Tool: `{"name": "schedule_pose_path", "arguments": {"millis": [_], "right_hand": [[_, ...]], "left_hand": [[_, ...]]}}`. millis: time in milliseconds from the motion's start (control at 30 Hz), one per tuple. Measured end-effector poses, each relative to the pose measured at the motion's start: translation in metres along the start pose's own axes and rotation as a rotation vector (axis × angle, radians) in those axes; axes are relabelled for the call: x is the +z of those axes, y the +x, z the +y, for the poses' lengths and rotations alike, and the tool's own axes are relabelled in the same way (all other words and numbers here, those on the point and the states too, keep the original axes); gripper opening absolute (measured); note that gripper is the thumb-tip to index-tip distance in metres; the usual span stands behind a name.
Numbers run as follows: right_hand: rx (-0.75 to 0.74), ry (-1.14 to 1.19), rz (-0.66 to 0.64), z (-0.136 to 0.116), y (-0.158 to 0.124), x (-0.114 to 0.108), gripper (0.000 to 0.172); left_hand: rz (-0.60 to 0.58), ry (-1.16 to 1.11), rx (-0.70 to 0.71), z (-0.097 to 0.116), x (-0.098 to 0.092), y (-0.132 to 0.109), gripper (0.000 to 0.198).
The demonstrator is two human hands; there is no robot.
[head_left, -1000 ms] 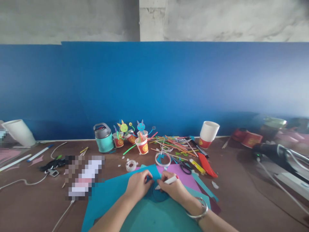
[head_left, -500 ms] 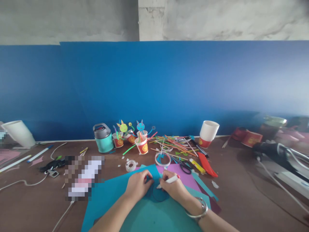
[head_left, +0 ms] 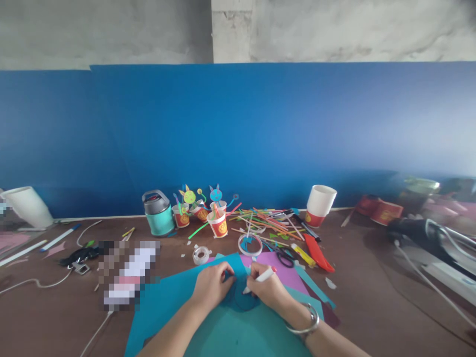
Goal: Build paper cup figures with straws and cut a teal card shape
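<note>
My right hand [head_left: 266, 286] is closed around a white marker [head_left: 265, 275] with a red end, its tip down on the teal paper [head_left: 238, 329]. A dark curved outline lies on that paper under the tip, between my two hands. My left hand [head_left: 213, 285] rests on the blue-teal sheet [head_left: 167, 292], fingers bent and thumb near the forefinger; what is between them, if anything, is too small to tell. Pink-purple paper [head_left: 293, 272] shows beyond my right hand. A clear tape roll [head_left: 201, 255] and a larger tape ring [head_left: 250, 245] lie beyond the sheets.
Scissors [head_left: 285, 258], a yellow tube [head_left: 303, 255] and a red object [head_left: 319, 253] lie at right, below a white cup [head_left: 321, 206]. Decorated paper cups [head_left: 217, 224], a teal jar [head_left: 159, 220] and many straws [head_left: 267, 223] stand or lie behind. Cables run along both sides.
The marker tip has shifted slightly right and down along the outline. My left hand stays in place. The view has moved very slightly.
</note>
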State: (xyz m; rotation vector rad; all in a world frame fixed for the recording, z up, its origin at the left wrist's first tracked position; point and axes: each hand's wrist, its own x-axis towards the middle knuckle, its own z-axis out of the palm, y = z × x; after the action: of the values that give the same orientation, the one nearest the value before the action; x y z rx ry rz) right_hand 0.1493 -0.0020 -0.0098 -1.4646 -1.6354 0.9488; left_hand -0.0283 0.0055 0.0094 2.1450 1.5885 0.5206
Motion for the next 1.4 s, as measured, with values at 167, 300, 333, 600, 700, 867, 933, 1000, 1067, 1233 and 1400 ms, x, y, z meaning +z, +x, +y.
{"name": "schedule_pose_path", "arguments": {"millis": [167, 300, 333, 600, 700, 867, 933, 1000, 1067, 1233, 1400], "right_hand": [[0.003, 0.003, -0.017, -0.003, -0.002, -0.001, 0.017], [0.005, 0.005, -0.036, -0.006, -0.003, -0.002, 0.017], [0.006, 0.006, -0.040, -0.006, -0.003, -0.002, 0.017], [0.013, 0.008, -0.063, -0.006, -0.003, -0.001, 0.018], [0.009, 0.012, -0.071, -0.007, -0.004, -0.001, 0.017], [-0.010, 0.009, -0.076, -0.009, -0.005, -0.002, 0.018], [-0.026, 0.007, -0.079, -0.010, -0.006, -0.003, 0.018], [-0.035, 0.002, -0.076, -0.012, -0.006, -0.004, 0.018], [-0.042, -0.003, -0.068, -0.013, -0.006, -0.004, 0.018], [-0.037, 0.036, -0.067, -0.013, -0.005, -0.002, 0.017], [-0.001, 0.213, 0.071, -0.007, -0.001, -0.011, 0.021]], "left_hand": [[-0.006, 0.000, 0.006, 0.000, -0.001, 0.000, 0.010], [-0.002, -0.002, 0.003, 0.000, -0.001, 0.000, 0.010], [0.000, -0.003, 0.003, 0.000, 0.000, 0.001, 0.010], [0.008, -0.014, 0.010, -0.001, 0.000, 0.002, 0.009], [0.010, -0.016, 0.007, 0.000, 0.000, 0.001, 0.009], [0.006, -0.021, 0.005, 0.000, 0.000, 0.001, 0.008], [0.007, -0.021, 0.003, 0.000, 0.000, 0.001, 0.008], [0.010, -0.022, 0.001, 0.001, 0.000, 0.001, 0.008], [0.011, -0.023, 0.001, 0.001, 0.000, 0.001, 0.008], [0.014, -0.022, 0.000, 0.000, 0.001, 0.001, 0.008], [0.014, -0.014, 0.002, -0.001, 0.001, 0.001, 0.008]]}}
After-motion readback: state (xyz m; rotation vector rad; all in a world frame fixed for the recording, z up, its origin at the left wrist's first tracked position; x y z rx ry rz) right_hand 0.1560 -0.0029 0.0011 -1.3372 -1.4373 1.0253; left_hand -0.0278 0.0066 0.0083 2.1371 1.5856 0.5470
